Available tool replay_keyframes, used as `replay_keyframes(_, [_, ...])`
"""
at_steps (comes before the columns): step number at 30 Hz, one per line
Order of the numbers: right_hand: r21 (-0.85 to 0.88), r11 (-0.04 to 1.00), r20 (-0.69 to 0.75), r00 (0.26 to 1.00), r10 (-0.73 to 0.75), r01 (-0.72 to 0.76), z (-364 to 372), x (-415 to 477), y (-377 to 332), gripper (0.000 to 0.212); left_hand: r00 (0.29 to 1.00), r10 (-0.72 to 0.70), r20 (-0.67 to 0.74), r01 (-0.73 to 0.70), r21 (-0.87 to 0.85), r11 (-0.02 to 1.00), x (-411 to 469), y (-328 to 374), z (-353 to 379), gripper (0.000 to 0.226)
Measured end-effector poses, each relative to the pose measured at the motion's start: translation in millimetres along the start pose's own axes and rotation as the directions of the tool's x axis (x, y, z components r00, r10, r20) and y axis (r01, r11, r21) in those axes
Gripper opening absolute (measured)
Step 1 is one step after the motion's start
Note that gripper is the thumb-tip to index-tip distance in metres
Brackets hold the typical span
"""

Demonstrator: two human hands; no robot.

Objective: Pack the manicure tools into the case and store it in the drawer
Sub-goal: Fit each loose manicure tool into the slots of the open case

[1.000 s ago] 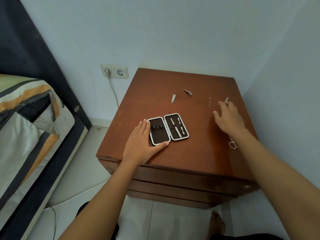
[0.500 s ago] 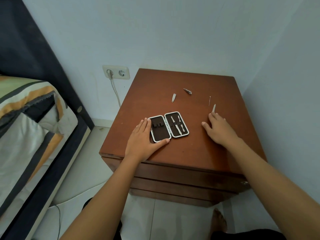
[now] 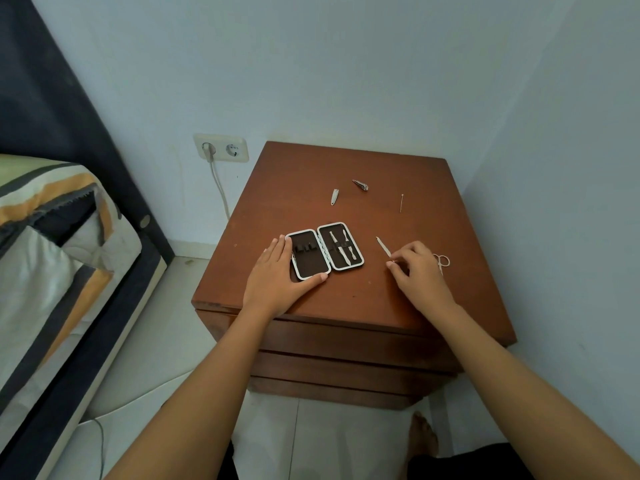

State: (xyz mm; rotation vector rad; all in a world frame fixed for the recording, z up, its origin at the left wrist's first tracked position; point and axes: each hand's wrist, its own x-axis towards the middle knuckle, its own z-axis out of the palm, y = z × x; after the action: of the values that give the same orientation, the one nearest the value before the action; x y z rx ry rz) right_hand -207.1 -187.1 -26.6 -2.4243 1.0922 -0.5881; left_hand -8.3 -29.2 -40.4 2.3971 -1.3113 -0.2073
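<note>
Pinching thin metal file by its near end with right hand just right of open case, left hand flat, steadying case on nightstand; file judged light, stiff, slippery—gripping mid-shaft safer.

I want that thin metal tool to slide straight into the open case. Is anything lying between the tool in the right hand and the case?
Nothing visible. The slim silver tool pinched by the right hand has only bare brown wooden cabinet top between it and the open white-rimmed black case, which the left hand steadies.
</note>
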Motion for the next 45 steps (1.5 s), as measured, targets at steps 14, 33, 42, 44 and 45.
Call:
replay_keyframes(14, [0.039,0.895,0.130,0.890,0.437,-0.445,6,33,-18,0.016,1.000,0.001,-0.010,-0.001,-0.001,1.000,1,-1,2,0.103])
replay_keyframes(33, [0.247,0.962,0.035,0.993,0.112,-0.117,36,-7,-61,0.012,1.000,0.004,-0.020,-0.004,0.002,1.000,2,-1,3,0.103])
replay_keyframes(42, [0.182,0.981,0.045,0.997,0.058,-0.065,37,-7,-67,0.018,0.999,0.014,-0.035,-0.014,0.000,1.000,3,-3,5,0.103])
replay_keyframes(44, [0.175,0.983,0.072,0.996,0.049,-0.061,37,-5,-68,0.018,0.999,0.017,-0.035,-0.017,-0.004,1.000,2,-3,5,0.103])
replay_keyframes(45, [0.164,0.985,0.084,0.996,0.042,-0.056,36,-3,-69,0.019,0.999,0.017,-0.036,-0.017,-0.004,1.000,2,-3,4,0.102])
